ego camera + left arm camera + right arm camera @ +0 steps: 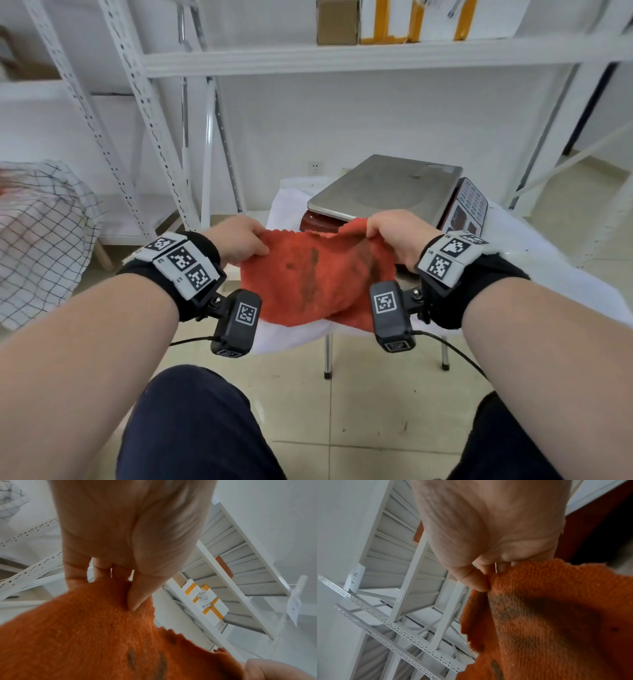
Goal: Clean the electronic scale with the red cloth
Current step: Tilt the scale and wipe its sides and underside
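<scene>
A red cloth with dark stains hangs spread between my two hands, just in front of the electronic scale. My left hand pinches its upper left corner, thumb over the fabric. My right hand pinches the upper right corner. The scale has a steel platter and a dark red body with a keypad panel on its right side. It stands on a small table draped in white cloth. The cloth's lower edge hangs near the table's front.
White metal shelving rises behind the table, with boxes taped in yellow on a shelf. A checked fabric bundle lies at the left. My dark-trousered knees are below, over a tiled floor.
</scene>
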A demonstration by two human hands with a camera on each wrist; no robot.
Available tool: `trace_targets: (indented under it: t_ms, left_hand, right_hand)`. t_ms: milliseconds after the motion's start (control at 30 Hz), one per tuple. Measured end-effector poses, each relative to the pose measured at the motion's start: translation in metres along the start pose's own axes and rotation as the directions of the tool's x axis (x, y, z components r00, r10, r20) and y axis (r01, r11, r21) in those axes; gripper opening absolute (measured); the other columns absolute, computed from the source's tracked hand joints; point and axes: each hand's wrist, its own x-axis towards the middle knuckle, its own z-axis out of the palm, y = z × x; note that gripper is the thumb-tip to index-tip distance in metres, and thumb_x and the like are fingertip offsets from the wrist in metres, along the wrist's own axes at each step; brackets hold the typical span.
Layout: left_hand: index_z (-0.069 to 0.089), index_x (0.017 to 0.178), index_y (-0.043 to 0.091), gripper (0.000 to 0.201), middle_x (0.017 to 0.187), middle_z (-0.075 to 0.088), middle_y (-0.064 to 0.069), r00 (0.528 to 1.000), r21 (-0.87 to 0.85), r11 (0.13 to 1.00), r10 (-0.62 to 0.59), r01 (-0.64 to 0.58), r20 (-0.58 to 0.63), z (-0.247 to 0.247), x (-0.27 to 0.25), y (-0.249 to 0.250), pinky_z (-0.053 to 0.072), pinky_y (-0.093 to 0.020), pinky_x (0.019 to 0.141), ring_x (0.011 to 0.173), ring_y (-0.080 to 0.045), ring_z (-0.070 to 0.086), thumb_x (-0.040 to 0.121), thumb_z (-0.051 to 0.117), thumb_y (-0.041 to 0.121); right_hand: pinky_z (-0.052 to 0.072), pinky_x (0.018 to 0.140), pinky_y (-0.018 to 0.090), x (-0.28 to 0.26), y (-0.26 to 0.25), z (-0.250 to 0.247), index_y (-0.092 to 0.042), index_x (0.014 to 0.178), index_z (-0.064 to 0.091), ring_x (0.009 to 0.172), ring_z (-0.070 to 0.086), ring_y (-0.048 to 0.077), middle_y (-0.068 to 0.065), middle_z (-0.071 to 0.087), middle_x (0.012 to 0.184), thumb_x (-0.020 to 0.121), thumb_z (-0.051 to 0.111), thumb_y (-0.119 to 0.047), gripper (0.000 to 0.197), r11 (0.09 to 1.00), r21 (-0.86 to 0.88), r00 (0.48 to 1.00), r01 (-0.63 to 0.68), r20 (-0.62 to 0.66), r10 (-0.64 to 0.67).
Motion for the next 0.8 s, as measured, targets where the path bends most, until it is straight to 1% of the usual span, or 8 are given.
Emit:
trace_targets:
  t_ms: [67,100,200,367,500,633,733,800]
  left_hand:
    - [0.065,0.096,0.005,0.014,0.095,0.064,-0.016,0.996,0.011,0.999,0.036,-0.035,-0.081,-0.01,-0.007,0.011,0.052,-0.035,0.073,0.089,-0.029,0.06,0.086,0.055,0.001]
    - [0.064,0.094,0.007,0.013,0.092,0.062,-0.014,0.99,0.011,0.998,0.06,-0.059,-0.129,-0.015,-0.011,0.017,0.052,-0.034,0.07,0.087,-0.029,0.059,0.087,0.054,0.001]
    - [0.063,0.098,0.006,0.016,0.092,0.06,-0.014,0.965,-0.002,0.993,0.112,-0.116,-0.239,-0.03,-0.022,0.036,0.053,-0.037,0.074,0.086,-0.028,0.058,0.088,0.052,0.002]
    - [0.065,0.097,0.001,0.018,0.092,0.062,-0.014,0.894,0.02,0.971,0.228,-0.239,-0.385,-0.06,-0.034,0.063,0.048,-0.038,0.082,0.089,-0.026,0.057,0.083,0.053,0.001]
    - [0.066,0.097,0.009,0.024,0.09,0.061,-0.011,0.886,-0.087,0.954,0.228,-0.285,-0.405,-0.079,-0.041,0.084,0.045,-0.029,0.075,0.086,-0.023,0.055,0.082,0.05,-0.001]
    - [0.067,0.097,0.01,0.025,0.095,0.062,-0.012,0.896,-0.105,0.952,0.23,-0.289,-0.38,-0.084,-0.039,0.093,0.046,-0.033,0.081,0.09,-0.024,0.056,0.082,0.05,-0.001]
    - [0.066,0.097,0.008,0.022,0.094,0.061,-0.012,0.924,-0.071,0.966,0.214,-0.248,-0.318,-0.075,-0.027,0.086,0.045,-0.029,0.075,0.088,-0.023,0.055,0.084,0.051,-0.001]
    - [0.066,0.098,0.004,0.02,0.095,0.062,-0.013,0.94,-0.027,0.977,0.196,-0.212,-0.278,-0.063,-0.013,0.075,0.046,-0.029,0.074,0.088,-0.023,0.056,0.085,0.052,-0.001]
  right_hand:
    - [0.031,0.053,0.024,-0.019,-0.014,-0.006,-0.006,0.075,0.068,0.05,0.043,0.019,0.009,0.057,0.065,0.072,0.049,-0.006,0.019,0.998,0.054,0.999,0.025,-0.034,-0.024]
    - [0.029,0.053,0.023,-0.024,-0.018,-0.01,-0.008,0.067,0.068,0.047,0.039,0.017,0.005,0.052,0.057,0.078,0.046,-0.004,0.024,0.996,0.077,0.997,0.043,-0.06,-0.039]
    - [0.026,0.05,0.022,-0.036,-0.035,-0.021,-0.014,0.08,0.07,0.044,0.034,0.014,0.002,0.045,0.056,0.077,0.046,-0.007,0.025,0.985,0.126,0.99,0.114,-0.096,-0.102]
    - [0.026,0.048,0.022,-0.054,-0.065,-0.038,-0.014,0.07,0.056,0.048,0.038,0.015,0.002,0.046,0.061,0.079,0.05,-0.007,0.013,0.965,0.141,0.962,0.22,-0.194,-0.191]
    - [0.03,0.051,0.028,-0.059,-0.083,-0.048,-0.013,0.065,0.054,0.057,0.043,0.019,0.005,0.048,0.066,0.075,0.052,-0.006,0.012,0.935,0.176,0.938,0.307,-0.223,-0.266]
    - [0.036,0.065,0.033,-0.052,-0.09,-0.055,-0.016,0.061,0.048,0.072,0.044,0.023,0.007,0.047,0.074,0.076,0.053,-0.007,0.018,0.939,0.125,0.925,0.32,-0.258,-0.28]
    - [0.036,0.059,0.028,-0.04,-0.081,-0.058,-0.018,0.062,0.046,0.064,0.043,0.019,0.003,0.045,0.069,0.079,0.052,-0.007,0.021,0.961,0.025,0.937,0.275,-0.231,-0.262]
    - [0.042,0.064,0.025,-0.03,-0.07,-0.057,-0.022,0.064,0.046,0.063,0.044,0.012,-0.001,0.047,0.073,0.085,0.052,-0.009,0.025,0.97,-0.109,0.955,0.218,-0.181,-0.235]
